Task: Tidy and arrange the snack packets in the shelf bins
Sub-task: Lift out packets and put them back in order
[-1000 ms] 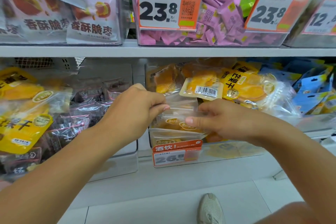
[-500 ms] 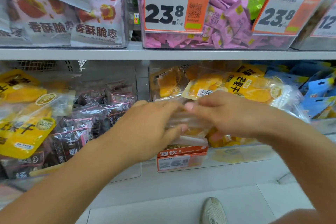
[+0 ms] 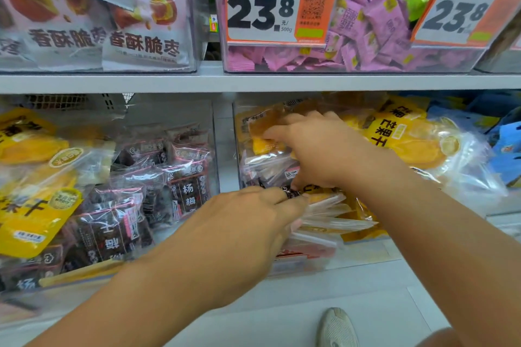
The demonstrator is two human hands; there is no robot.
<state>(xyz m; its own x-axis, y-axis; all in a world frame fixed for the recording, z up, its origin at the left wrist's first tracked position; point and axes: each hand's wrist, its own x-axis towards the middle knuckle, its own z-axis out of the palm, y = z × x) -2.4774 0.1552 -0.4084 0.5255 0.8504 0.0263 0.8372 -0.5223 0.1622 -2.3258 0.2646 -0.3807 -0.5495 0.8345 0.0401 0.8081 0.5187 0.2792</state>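
Snack packets [image 3: 324,205] in centre lower bin: light, floppy, slick film; grab by sealed edges. Left hand [image 3: 248,231] fingers curled round front stack. Right hand [image 3: 318,155] pinches packets further back, grip partly hidden.

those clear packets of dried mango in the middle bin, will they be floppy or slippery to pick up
The mango packets are probably floppy: their clear edges bend and fan out beside the left hand. The glossy film looks slippery. They seem light, since thin fruit slices show through.
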